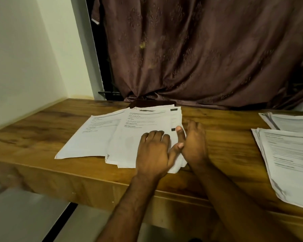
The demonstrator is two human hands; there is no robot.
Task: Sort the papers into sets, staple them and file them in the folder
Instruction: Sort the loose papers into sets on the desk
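A loose pile of printed papers (140,130) lies in the middle of the wooden table (42,130). A second sheet set (93,135) fans out to its left. My left hand (154,151) rests flat on the pile's near right part, fingers straight. My right hand (192,142) stands at the pile's right edge, thumb on the paper and fingers against the side of the stack. Two more paper stacks lie at the right: a near one (290,161) and a far one (289,121). A dark flat thing (150,103), maybe the folder, peeks out behind the middle pile.
A brown curtain (199,49) hangs behind the table and touches its back edge. A pale wall (24,58) closes the left side. The table's front edge runs just under my forearms, with floor below at the left.
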